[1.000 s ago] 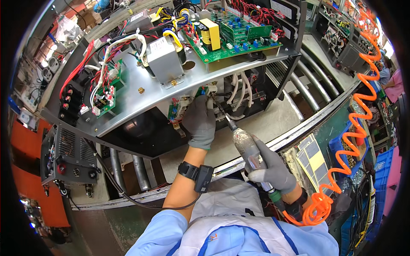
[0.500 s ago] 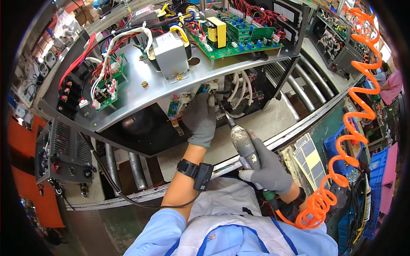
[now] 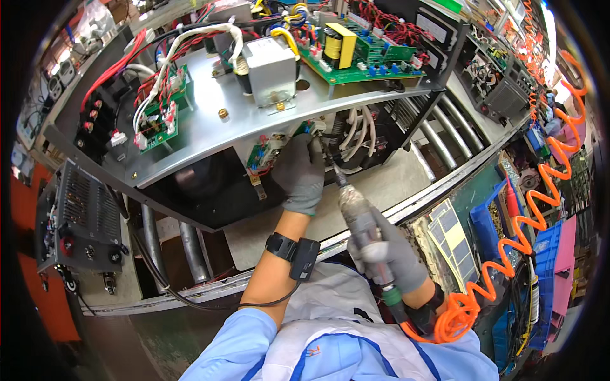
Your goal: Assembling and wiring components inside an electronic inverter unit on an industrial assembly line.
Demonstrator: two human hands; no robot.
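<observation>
My left hand (image 3: 298, 168), in a grey glove, reaches into the lower bay of a metal equipment chassis (image 3: 213, 130). Its fingers are pinched together beside the driver's tip; what they hold is hidden. My right hand (image 3: 401, 257), gloved too, wraps round an air screwdriver (image 3: 359, 213) whose bit slants up and away into the same bay. The bit's end lies close to my left fingertips, and its contact point cannot be made out. Left of those fingers sits a small green circuit board (image 3: 257, 154). Thick white cables (image 3: 359, 132) bend down just right of the bit.
On the chassis shelf stand a boxy transformer (image 3: 272, 70) and a large green circuit board (image 3: 362, 75). A coiled orange air hose (image 3: 489, 286) hangs at the right, near blue bins (image 3: 551, 273). Metal rollers (image 3: 194, 251) run beneath. Another grey unit (image 3: 86, 222) sits at left.
The view has shifted slightly. My right hand's fingers have closed round the screwdriver's grip, and the orange hose has swung and stretched rightward. My left hand stays at the same spot in the bay.
</observation>
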